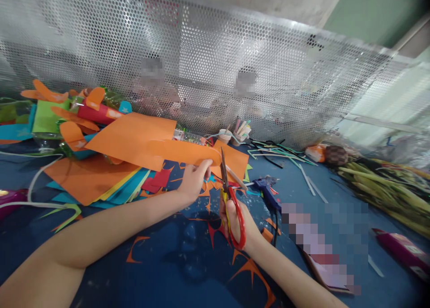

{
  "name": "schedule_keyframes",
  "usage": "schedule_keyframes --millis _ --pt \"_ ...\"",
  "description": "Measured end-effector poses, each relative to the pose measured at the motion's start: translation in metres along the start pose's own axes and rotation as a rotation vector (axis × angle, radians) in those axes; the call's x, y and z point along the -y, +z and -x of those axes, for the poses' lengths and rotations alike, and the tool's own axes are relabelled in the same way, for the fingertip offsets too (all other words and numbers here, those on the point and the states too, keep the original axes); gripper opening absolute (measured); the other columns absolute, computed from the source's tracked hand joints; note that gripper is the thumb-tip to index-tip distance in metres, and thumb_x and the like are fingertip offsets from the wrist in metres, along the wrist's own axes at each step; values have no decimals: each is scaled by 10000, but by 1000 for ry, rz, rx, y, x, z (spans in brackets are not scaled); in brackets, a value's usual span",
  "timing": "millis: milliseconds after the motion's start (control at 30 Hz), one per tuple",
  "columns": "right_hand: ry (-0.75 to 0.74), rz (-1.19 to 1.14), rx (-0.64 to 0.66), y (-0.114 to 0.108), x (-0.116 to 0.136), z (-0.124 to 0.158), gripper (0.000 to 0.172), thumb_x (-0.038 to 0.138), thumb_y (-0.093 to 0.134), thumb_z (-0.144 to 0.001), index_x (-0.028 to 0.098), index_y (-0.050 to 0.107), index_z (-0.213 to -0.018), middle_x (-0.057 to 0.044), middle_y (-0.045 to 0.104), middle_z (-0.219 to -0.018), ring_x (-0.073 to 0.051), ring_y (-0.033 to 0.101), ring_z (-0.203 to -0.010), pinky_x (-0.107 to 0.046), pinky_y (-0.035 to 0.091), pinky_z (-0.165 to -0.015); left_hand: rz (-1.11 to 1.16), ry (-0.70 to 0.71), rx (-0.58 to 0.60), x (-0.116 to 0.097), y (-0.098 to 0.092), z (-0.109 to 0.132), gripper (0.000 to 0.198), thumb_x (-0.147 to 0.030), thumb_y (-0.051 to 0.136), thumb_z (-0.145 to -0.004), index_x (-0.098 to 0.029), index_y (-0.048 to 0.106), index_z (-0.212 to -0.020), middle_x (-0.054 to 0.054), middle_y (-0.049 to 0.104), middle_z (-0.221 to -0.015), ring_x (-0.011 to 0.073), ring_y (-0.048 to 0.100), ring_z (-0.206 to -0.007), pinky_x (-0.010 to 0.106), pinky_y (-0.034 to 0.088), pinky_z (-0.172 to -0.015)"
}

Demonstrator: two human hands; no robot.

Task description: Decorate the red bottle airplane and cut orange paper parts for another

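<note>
My left hand pinches the lower edge of a large orange paper sheet and holds it up above the blue table. My right hand grips red-handled scissors, fingers through the loops. The blades point upward and meet the rounded right end of the orange sheet. Small orange paper scraps lie on the table under and around both hands.
A stack of orange, blue and yellow sheets lies at left, with cut orange shapes behind. A blue glue gun rests right of the scissors. Green stalks lie at right. A perforated metal screen closes the back.
</note>
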State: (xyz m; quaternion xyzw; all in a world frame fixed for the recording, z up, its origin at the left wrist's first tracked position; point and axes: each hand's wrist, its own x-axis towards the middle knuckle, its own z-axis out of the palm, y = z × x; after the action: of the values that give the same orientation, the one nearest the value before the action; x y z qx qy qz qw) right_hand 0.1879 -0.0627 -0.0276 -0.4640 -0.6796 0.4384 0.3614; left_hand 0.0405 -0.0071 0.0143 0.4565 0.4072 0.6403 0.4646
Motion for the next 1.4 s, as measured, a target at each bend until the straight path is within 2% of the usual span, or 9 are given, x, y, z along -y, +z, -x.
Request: schedule_keyframes --millis 500,767,967,1167,1400 --pt "40 -29 -7 0 2 -1 539 754 326 -801 224 359 -711 76 362 -531 -71 389 -290 -208 337 -263 45 4 -21 -1 0 -6 379 -320 517 -756 -179 437 -413 -25 428 -420 88 403 -432 241 337 -508" --pt "44 -40 -4 1 5 0 526 745 332 -803 227 364 -715 72 366 -520 -78 386 -287 -216 337 -266 2 -7 -13 -1 0 -8 516 -499 570 -790 -166 459 -412 -13 445 -411 81 417 -414 232 344 -478" --pt "27 15 -25 0 5 -1 520 721 340 -815 224 399 -675 56 376 -482 -90 374 -329 -220 317 -301 71 -16 -39 -2 2 -8 427 -513 621 -758 -140 571 -556 7 535 -475 95 475 -427 229 375 -458" --pt "-14 132 -55 -3 7 -3 516 680 322 -846 217 424 -640 44 386 -465 -111 399 -397 -225 330 -356 80 56 -19 -3 1 -10 388 -469 604 -791 -138 587 -588 -12 505 -456 86 460 -417 214 365 -444" --pt "-22 210 -68 -4 10 -3 481 628 324 -865 217 415 -632 32 411 -479 -120 424 -443 -224 329 -396 175 110 -16 -3 -2 -19 286 -427 667 -751 -159 588 -690 -24 560 -563 69 478 -436 202 399 -453"
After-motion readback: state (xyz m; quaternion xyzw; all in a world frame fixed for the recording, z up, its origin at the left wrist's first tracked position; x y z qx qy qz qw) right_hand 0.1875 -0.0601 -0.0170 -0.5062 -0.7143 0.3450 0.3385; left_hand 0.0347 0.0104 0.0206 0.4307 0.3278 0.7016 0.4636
